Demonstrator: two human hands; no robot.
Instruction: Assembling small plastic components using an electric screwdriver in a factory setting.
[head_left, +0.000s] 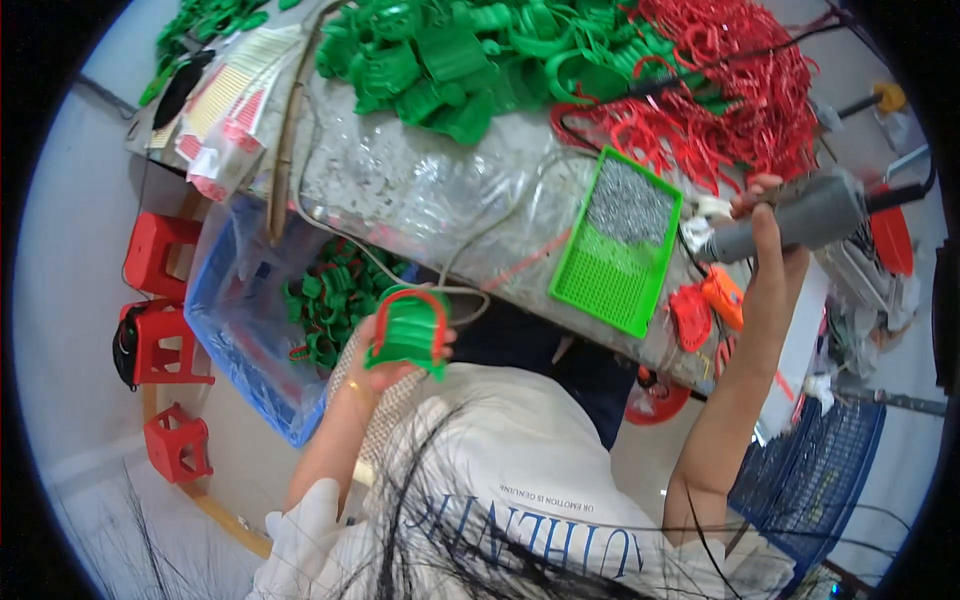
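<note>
My left hand [368, 375] grips a curved green plastic part [410, 335] with a red strip along its arched edge, held just off the table's front edge. In my right hand [768, 235] is a grey corded electric screwdriver [815, 215], raised over the right side of the table with its narrow end toward the left. A bright green tray [558, 287] lies between the hands, its far half filled with small silver screws [632, 205]. Below and left of my left hand, a blue bin [222, 350] lined with clear plastic holds green parts with red edging [335, 290].
Loose green parts [450, 60] and tangled red strips [740, 90] are heaped at the table's back. A grey cable [335, 228] crosses the table [375, 170]. Red stools [165, 340] stand left. An orange tool [722, 295] lies right, above a blue basket [810, 480].
</note>
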